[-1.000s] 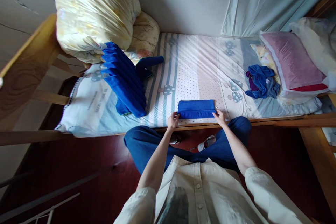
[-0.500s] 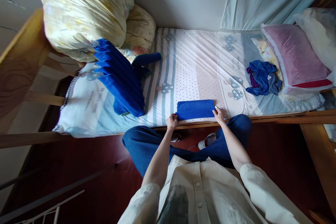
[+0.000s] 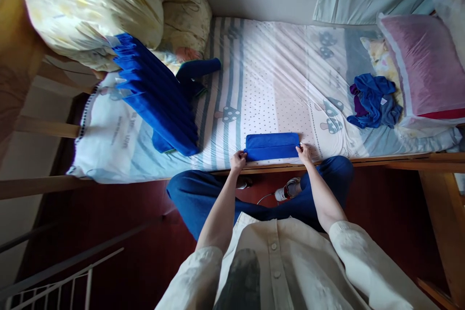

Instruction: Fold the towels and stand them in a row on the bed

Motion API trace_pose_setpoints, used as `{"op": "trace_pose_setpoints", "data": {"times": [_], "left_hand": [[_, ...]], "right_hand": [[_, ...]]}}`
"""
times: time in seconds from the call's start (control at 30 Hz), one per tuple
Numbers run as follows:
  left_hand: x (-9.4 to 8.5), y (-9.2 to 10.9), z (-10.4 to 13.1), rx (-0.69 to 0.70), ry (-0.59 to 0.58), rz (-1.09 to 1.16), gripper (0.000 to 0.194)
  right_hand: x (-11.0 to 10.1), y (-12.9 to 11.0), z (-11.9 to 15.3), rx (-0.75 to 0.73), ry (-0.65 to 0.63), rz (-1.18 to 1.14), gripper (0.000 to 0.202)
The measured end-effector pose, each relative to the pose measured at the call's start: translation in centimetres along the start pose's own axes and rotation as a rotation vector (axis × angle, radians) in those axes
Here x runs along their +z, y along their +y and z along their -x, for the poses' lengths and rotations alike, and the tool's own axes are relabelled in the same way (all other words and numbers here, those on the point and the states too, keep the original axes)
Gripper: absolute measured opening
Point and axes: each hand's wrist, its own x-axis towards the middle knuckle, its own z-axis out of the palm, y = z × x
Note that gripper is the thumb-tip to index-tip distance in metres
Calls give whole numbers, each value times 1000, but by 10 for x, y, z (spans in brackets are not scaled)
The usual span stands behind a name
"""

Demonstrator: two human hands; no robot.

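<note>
A blue cloth (image 3: 272, 147), folded into a flat rectangle, lies at the bed's front edge. My left hand (image 3: 239, 160) pinches its near left corner. At the right end, my right hand (image 3: 303, 153) closes its fingers on the cloth's edge. A stack of folded blue cloths (image 3: 160, 99) leans over on the left part of the bed. Beside that stack lies another folded dark blue cloth (image 3: 199, 69). Toward the right, a crumpled heap of blue and purple cloths (image 3: 374, 101) rests on the sheet.
The bed (image 3: 265, 82) has a patterned sheet and a wooden front rail (image 3: 366, 161). Yellow bagged bedding (image 3: 98, 5) is piled at the left, and a pink pillow (image 3: 428, 65) lies at the right. White metal bars (image 3: 61, 288) stand at the lower left.
The camera view has shifted slightly. Both hands stay on the ends of the folded blue cloth, and the other cloths keep their places on the bed.
</note>
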Motion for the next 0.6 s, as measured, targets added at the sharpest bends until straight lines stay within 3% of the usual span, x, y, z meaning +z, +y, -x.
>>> {"op": "trace_pose_setpoints", "data": {"times": [0.2,0.43,0.5,0.6], "left_hand": [[0,4,4,-23,28,48,19],[-1,14,27,19,100,108,22],[-4,8,31,72,115,109,26],[-7,-4,37,260,192,65,32]], "right_hand": [[-10,-10,1,94,-42,8,30],[-31,-19,9,-19,-40,-58,15],[-36,-18,13,-44,-25,-66,17],[-44,-14,22,-139,19,-65,24]]}}
